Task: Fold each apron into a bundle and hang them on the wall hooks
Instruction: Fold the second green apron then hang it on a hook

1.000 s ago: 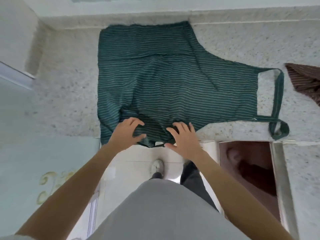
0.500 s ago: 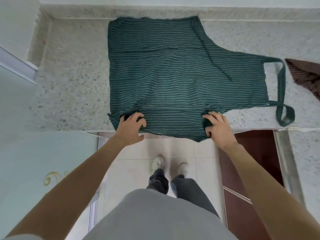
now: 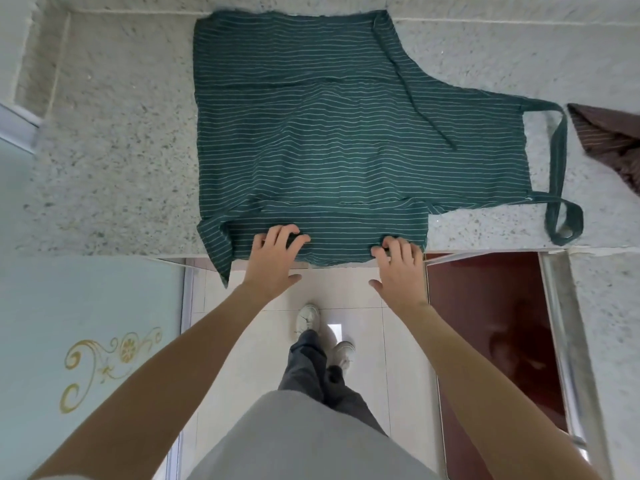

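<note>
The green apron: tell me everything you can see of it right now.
The green apron is dark green cloth with thin pale stripes, spread flat on the speckled stone counter. Its neck loop lies to the right, and a corner hangs over the counter's near edge. The left hand and right hand rest curled fingers on its near hem.

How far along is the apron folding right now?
Done: the green apron lies spread on the counter. In hand: left hand and right hand hold its near edge, no fold made. Left: bundling and hanging it, then the brown apron.
</note>
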Demonstrator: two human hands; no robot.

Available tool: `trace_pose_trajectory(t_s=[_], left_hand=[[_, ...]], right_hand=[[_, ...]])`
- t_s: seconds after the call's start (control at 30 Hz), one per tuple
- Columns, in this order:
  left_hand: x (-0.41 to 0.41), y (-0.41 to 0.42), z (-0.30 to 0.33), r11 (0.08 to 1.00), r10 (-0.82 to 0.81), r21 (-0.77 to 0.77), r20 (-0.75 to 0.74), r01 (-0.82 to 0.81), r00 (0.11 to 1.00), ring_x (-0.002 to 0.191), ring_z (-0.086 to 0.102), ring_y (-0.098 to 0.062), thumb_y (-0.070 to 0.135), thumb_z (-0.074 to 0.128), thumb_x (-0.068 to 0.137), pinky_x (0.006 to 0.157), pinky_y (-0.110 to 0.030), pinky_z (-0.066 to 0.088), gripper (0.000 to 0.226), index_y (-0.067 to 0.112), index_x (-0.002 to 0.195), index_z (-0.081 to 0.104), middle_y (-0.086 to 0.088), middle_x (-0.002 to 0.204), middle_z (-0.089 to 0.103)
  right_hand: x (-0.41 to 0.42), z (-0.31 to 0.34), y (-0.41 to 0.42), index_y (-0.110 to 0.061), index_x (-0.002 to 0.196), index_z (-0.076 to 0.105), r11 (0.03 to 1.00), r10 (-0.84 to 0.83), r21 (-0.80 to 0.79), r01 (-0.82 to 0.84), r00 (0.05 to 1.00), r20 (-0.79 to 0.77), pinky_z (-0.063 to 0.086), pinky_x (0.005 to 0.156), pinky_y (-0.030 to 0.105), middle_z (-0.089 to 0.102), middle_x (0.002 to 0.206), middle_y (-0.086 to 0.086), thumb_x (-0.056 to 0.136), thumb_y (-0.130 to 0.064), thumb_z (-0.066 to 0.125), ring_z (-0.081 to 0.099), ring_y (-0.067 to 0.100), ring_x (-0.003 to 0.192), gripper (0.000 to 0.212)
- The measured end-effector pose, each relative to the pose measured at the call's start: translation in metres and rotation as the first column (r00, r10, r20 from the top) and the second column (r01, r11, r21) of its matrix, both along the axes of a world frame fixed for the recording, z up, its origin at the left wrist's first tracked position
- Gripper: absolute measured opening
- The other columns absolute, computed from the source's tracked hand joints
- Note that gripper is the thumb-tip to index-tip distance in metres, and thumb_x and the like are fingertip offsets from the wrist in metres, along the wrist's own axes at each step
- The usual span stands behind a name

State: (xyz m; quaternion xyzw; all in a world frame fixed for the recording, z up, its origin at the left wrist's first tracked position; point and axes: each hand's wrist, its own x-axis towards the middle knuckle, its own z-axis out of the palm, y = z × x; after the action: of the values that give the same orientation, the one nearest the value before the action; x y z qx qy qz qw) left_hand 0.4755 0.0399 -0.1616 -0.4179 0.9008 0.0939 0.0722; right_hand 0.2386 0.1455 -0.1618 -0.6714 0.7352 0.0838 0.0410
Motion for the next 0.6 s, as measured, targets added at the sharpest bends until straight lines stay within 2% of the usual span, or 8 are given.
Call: trace_pose_trajectory(t_s=[0.07, 0.17, 0.27, 0.33, 0.37, 0.43, 0.5, 0.6], left_hand=[[-0.005, 0.000, -0.002, 1.000, 0.017, -0.025, 0.064, -0.015, 0.998, 0.108, 0.048, -0.027, 0.042, 0.087, 0.050, 0.087, -0.044, 0.044, 0.082, 0.024, 0.119, 0.047, -0.005, 0.120, 0.052], [-0.012, -0.006, -0.007, 0.996, -0.002, -0.092, 0.115, 0.013, 0.993, 0.106, 0.047, -0.026, 0.017, 0.082, 0.058, 0.087, -0.041, 0.045, 0.079, 0.025, 0.122, 0.036, -0.006, 0.121, 0.051], [-0.006, -0.013, -0.002, 0.991, -0.066, -0.116, 0.010, 0.066, 0.998, 0.102, 0.050, -0.026, 0.006, 0.074, 0.066, 0.082, -0.037, 0.048, 0.063, 0.023, 0.120, 0.044, -0.005, 0.117, 0.052], [0.002, -0.013, 0.004, 0.987, -0.113, -0.127, -0.106, 0.099, 0.988, 0.090, 0.057, -0.024, 0.004, 0.075, 0.066, 0.065, -0.034, 0.051, 0.046, 0.019, 0.106, 0.057, -0.004, 0.104, 0.059], [0.006, -0.010, 0.009, 0.988, -0.115, -0.124, -0.169, 0.095, 0.979, 0.083, 0.060, -0.023, 0.005, 0.074, 0.069, 0.057, -0.031, 0.051, 0.035, 0.018, 0.099, 0.062, -0.003, 0.097, 0.063], [0.011, -0.005, 0.020, 0.998, -0.021, -0.061, -0.288, 0.003, 0.957, 0.073, 0.064, -0.022, 0.011, 0.067, 0.078, 0.051, -0.027, 0.048, 0.016, 0.018, 0.093, 0.067, 0.000, 0.085, 0.068], [0.011, -0.001, 0.037, 0.989, 0.146, 0.029, -0.346, -0.145, 0.927, 0.067, 0.064, -0.022, 0.019, 0.059, 0.088, 0.053, -0.028, 0.047, 0.012, 0.019, 0.096, 0.067, 0.000, 0.079, 0.070], [0.003, -0.002, 0.056, 0.949, 0.313, 0.153, -0.379, -0.275, 0.871, 0.062, 0.058, -0.019, 0.020, 0.055, 0.092, 0.057, -0.027, 0.042, 0.015, 0.019, 0.102, 0.065, 0.004, 0.074, 0.066]], right_hand=[[0.001, -0.004, -0.006, -0.016, 0.109, 0.044, 0.999, -0.002, -0.043, 0.000, 0.999, -0.042, 0.042, 0.089, 0.048, 0.054, 0.109, 0.013, 0.058, -0.035, 0.084, 0.045, 0.031, 0.101, 0.068], [-0.005, -0.012, -0.019, -0.017, 0.105, 0.046, 0.986, 0.019, -0.167, -0.028, 0.998, -0.059, 0.041, 0.080, 0.042, 0.055, 0.100, 0.009, 0.064, -0.019, 0.081, 0.047, 0.028, 0.091, 0.054], [-0.019, -0.012, -0.026, -0.016, 0.096, 0.059, 0.952, 0.147, -0.267, -0.148, 0.989, -0.022, 0.042, 0.070, 0.036, 0.058, 0.085, 0.005, 0.064, -0.007, 0.080, 0.052, 0.025, 0.078, 0.040], [-0.028, -0.006, -0.020, -0.014, 0.089, 0.065, 0.912, 0.243, -0.348, -0.219, 0.969, 0.028, 0.038, 0.068, 0.033, 0.060, 0.080, 0.004, 0.064, -0.003, 0.079, 0.050, 0.024, 0.076, 0.030], [-0.032, 0.000, -0.017, -0.013, 0.088, 0.068, 0.900, 0.243, -0.387, -0.201, 0.968, 0.064, 0.037, 0.068, 0.034, 0.060, 0.082, 0.005, 0.066, -0.002, 0.078, 0.047, 0.024, 0.079, 0.027], [-0.034, 0.015, -0.012, -0.012, 0.093, 0.069, 0.891, 0.183, -0.443, -0.095, 0.970, 0.161, 0.040, 0.068, 0.036, 0.060, 0.092, 0.007, 0.073, -0.005, 0.074, 0.044, 0.024, 0.085, 0.022], [-0.019, 0.033, -0.010, -0.013, 0.103, 0.064, 0.887, 0.165, -0.460, -0.030, 0.952, 0.257, 0.042, 0.072, 0.037, 0.056, 0.098, 0.008, 0.080, -0.018, 0.069, 0.046, 0.024, 0.087, 0.025], [0.035, 0.050, -0.018, -0.014, 0.108, 0.052, 0.905, 0.242, -0.415, -0.089, 0.912, 0.331, 0.039, 0.075, 0.032, 0.053, 0.100, 0.006, 0.071, -0.042, 0.074, 0.047, 0.022, 0.088, 0.051]])
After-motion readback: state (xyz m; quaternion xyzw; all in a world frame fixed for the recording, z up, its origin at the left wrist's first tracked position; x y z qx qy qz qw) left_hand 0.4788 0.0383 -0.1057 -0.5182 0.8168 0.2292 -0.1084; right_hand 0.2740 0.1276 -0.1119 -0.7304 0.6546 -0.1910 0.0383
